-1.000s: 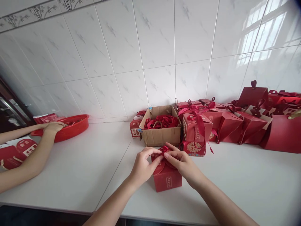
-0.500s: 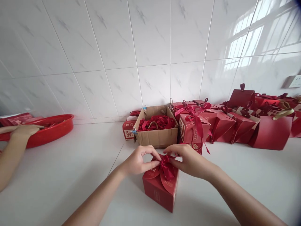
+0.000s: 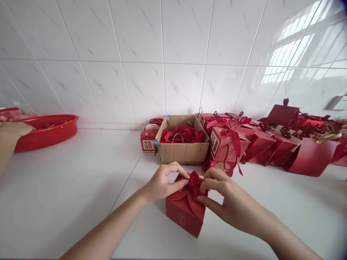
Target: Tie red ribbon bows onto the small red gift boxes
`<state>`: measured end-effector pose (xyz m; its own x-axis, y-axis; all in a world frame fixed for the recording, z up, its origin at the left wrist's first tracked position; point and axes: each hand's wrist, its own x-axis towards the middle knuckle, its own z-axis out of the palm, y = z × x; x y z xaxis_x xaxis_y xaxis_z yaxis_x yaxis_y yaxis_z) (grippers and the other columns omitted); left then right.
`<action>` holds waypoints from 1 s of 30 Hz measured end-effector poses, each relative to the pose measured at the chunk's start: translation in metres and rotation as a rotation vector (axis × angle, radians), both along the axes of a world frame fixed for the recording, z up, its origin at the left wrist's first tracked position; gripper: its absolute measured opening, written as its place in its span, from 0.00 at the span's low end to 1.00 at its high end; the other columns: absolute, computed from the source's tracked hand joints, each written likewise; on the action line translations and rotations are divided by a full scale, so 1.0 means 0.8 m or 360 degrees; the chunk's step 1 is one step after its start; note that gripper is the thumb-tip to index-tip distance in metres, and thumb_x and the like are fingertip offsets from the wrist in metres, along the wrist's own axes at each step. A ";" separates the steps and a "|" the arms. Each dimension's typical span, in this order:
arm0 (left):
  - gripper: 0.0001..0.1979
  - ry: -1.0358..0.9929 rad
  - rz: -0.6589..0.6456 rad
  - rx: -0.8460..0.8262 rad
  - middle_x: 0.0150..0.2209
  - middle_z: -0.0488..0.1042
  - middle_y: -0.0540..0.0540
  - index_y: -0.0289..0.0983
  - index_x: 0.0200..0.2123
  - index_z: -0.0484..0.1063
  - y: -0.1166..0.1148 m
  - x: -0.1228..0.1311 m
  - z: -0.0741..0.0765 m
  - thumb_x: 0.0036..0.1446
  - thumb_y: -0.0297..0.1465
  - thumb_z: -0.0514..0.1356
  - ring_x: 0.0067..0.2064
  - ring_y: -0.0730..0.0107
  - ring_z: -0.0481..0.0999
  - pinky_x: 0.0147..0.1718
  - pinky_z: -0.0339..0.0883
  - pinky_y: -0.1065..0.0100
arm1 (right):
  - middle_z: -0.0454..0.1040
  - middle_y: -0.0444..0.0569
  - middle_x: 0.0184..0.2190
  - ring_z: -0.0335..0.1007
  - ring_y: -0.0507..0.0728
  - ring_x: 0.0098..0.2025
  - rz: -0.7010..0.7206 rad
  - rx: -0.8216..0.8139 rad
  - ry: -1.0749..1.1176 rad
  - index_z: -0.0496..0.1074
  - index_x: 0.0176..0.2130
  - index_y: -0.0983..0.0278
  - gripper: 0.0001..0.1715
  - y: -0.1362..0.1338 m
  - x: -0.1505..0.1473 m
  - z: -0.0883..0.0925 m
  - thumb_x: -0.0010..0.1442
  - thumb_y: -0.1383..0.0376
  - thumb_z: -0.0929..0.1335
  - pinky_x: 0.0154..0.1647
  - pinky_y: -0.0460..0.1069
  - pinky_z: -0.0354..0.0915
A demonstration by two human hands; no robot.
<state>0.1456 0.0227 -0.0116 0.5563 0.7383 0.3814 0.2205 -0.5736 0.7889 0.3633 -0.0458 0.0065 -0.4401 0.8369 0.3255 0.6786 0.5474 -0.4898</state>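
A red gift box with petal-shaped top flaps stands on the white counter in front of me. On its top sits a bow of dark red ribbon. My left hand pinches the left side of the bow between thumb and fingertips. On the other side, my right hand has its thumb and bent fingers around the bow's right side, thumb low near the flap. The fingers of both hands partly cover the bow and the box's top.
Behind the gift box stands an open cardboard box of red ribbons, with a small red box beside it. Several finished red boxes line the right. A red basin sits at left, with another person's arm over it.
My right hand has shifted right and lower on the bow, with its thumb dropping toward the flap. My left hand keeps its pinch. The view has turned slightly.
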 end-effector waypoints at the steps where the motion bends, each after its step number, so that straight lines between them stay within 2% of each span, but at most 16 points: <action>1: 0.03 -0.0011 0.0001 0.0001 0.35 0.75 0.46 0.38 0.32 0.75 0.001 0.000 -0.001 0.54 0.30 0.61 0.39 0.67 0.74 0.42 0.67 0.66 | 0.70 0.49 0.36 0.68 0.55 0.36 0.0017 -0.0056 0.0071 0.69 0.31 0.60 0.06 -0.001 -0.003 0.000 0.60 0.63 0.65 0.37 0.50 0.67; 3: 0.04 -0.0029 -0.0009 -0.0010 0.35 0.76 0.45 0.37 0.33 0.75 0.002 -0.001 -0.003 0.55 0.31 0.61 0.39 0.67 0.74 0.41 0.67 0.66 | 0.71 0.49 0.33 0.68 0.54 0.35 0.0033 -0.0241 0.0253 0.67 0.30 0.61 0.10 -0.002 -0.007 0.005 0.62 0.62 0.64 0.35 0.49 0.66; 5: 0.05 -0.0047 -0.0028 -0.0031 0.35 0.76 0.45 0.37 0.33 0.75 0.002 -0.001 -0.005 0.54 0.32 0.62 0.39 0.67 0.75 0.41 0.67 0.66 | 0.72 0.46 0.25 0.67 0.52 0.26 0.0052 -0.0613 0.0430 0.64 0.30 0.62 0.14 -0.002 -0.007 0.015 0.64 0.57 0.61 0.26 0.46 0.63; 7: 0.06 -0.0059 -0.0039 -0.0052 0.36 0.76 0.45 0.36 0.34 0.75 0.003 -0.002 -0.007 0.54 0.33 0.63 0.39 0.67 0.75 0.42 0.67 0.66 | 0.69 0.42 0.17 0.60 0.49 0.16 0.0085 -0.1047 0.0538 0.62 0.33 0.62 0.18 -0.001 -0.006 0.023 0.64 0.51 0.59 0.18 0.44 0.56; 9: 0.07 -0.0064 -0.0039 -0.0068 0.36 0.76 0.45 0.36 0.34 0.75 0.002 -0.002 -0.008 0.54 0.33 0.63 0.40 0.67 0.75 0.42 0.66 0.66 | 0.64 0.37 0.13 0.52 0.47 0.13 0.0056 -0.1232 0.0570 0.60 0.35 0.62 0.20 0.001 -0.003 0.026 0.64 0.48 0.58 0.15 0.42 0.51; 11: 0.06 -0.0070 -0.0037 -0.0078 0.36 0.76 0.45 0.36 0.34 0.75 0.002 -0.003 -0.009 0.54 0.32 0.63 0.40 0.67 0.75 0.42 0.66 0.67 | 0.58 0.35 0.13 0.48 0.46 0.15 -0.0065 -0.1071 0.0585 0.60 0.32 0.62 0.22 0.005 0.001 0.023 0.63 0.47 0.59 0.16 0.42 0.47; 14: 0.05 -0.0078 -0.0050 -0.0102 0.36 0.75 0.46 0.36 0.34 0.75 0.001 -0.004 -0.009 0.54 0.31 0.63 0.40 0.68 0.74 0.43 0.65 0.67 | 0.51 0.37 0.18 0.45 0.47 0.20 -0.0203 -0.0707 0.0503 0.57 0.25 0.63 0.25 0.014 0.008 0.013 0.63 0.47 0.59 0.19 0.44 0.45; 16: 0.04 -0.0082 -0.0068 -0.0120 0.36 0.75 0.46 0.36 0.34 0.74 0.000 -0.005 -0.008 0.54 0.30 0.62 0.40 0.69 0.74 0.42 0.65 0.68 | 0.56 0.40 0.20 0.50 0.48 0.22 -0.0176 -0.0572 0.0405 0.60 0.25 0.64 0.24 0.024 0.012 0.008 0.63 0.49 0.60 0.21 0.44 0.49; 18: 0.04 -0.0076 -0.0080 -0.0132 0.36 0.74 0.46 0.36 0.34 0.74 -0.001 -0.005 -0.007 0.54 0.29 0.62 0.40 0.69 0.73 0.42 0.65 0.68 | 0.66 0.44 0.28 0.57 0.49 0.26 -0.0061 -0.0466 0.0372 0.68 0.32 0.64 0.19 0.035 0.012 0.005 0.61 0.51 0.63 0.25 0.45 0.55; 20: 0.04 -0.0065 -0.0082 -0.0133 0.36 0.74 0.46 0.36 0.34 0.74 -0.001 -0.005 -0.006 0.54 0.29 0.62 0.40 0.69 0.73 0.42 0.65 0.68 | 0.68 0.47 0.38 0.60 0.50 0.29 0.0093 -0.0382 0.0391 0.71 0.38 0.62 0.14 0.047 0.009 0.003 0.59 0.54 0.67 0.28 0.45 0.58; 21: 0.04 -0.0060 -0.0077 -0.0131 0.35 0.74 0.47 0.36 0.34 0.74 -0.001 -0.005 -0.005 0.54 0.29 0.62 0.40 0.69 0.73 0.42 0.64 0.68 | 0.68 0.48 0.39 0.59 0.49 0.29 0.0160 -0.0366 0.0408 0.71 0.39 0.62 0.13 0.053 0.006 0.001 0.58 0.56 0.68 0.28 0.45 0.58; 26: 0.04 -0.0033 -0.0079 -0.0122 0.34 0.73 0.48 0.36 0.34 0.73 -0.003 -0.007 -0.003 0.53 0.29 0.62 0.38 0.70 0.72 0.41 0.64 0.69 | 0.64 0.43 0.26 0.54 0.48 0.24 0.0332 -0.0492 0.0638 0.68 0.34 0.64 0.10 0.067 -0.002 -0.018 0.61 0.59 0.66 0.23 0.45 0.55; 28: 0.05 -0.0008 -0.0089 -0.0127 0.34 0.73 0.48 0.36 0.35 0.73 -0.005 -0.006 -0.001 0.53 0.28 0.62 0.38 0.70 0.72 0.41 0.64 0.69 | 0.64 0.42 0.26 0.55 0.48 0.24 0.0365 -0.0457 0.0790 0.66 0.36 0.64 0.08 0.066 -0.002 -0.026 0.61 0.61 0.66 0.24 0.44 0.55; 30: 0.05 0.0000 -0.0101 -0.0144 0.34 0.71 0.48 0.36 0.35 0.73 -0.007 -0.005 0.000 0.52 0.27 0.62 0.37 0.71 0.71 0.41 0.64 0.68 | 0.64 0.42 0.27 0.56 0.48 0.25 0.0410 -0.0316 0.0881 0.65 0.37 0.63 0.03 0.064 -0.001 -0.031 0.63 0.65 0.65 0.25 0.44 0.57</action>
